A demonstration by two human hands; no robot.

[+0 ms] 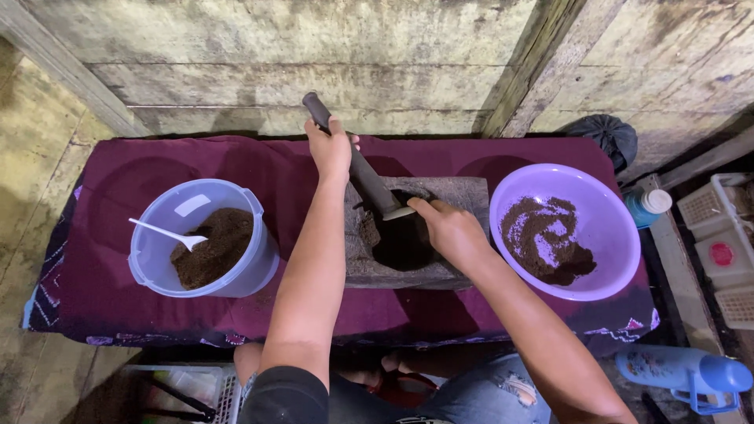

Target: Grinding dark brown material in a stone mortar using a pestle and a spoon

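My left hand (330,149) grips the upper shaft of a long dark pestle (369,180), which slants down into a grey stone mortar (455,192) in the middle of the table. My right hand (449,228) rests on the mortar's right rim, its fingers curled next to the pestle's lower end. The mortar's hollow holds dark ground powder (404,243). The pestle's tip is hidden inside the hollow.
A clear plastic tub (165,271) at the left holds brown powder and a white spoon (169,232). A purple bowl (609,228) with dark powder stands at the right. Purple cloth (102,298) covers the table. A blue flask (683,373) and baskets (719,251) lie at the right.
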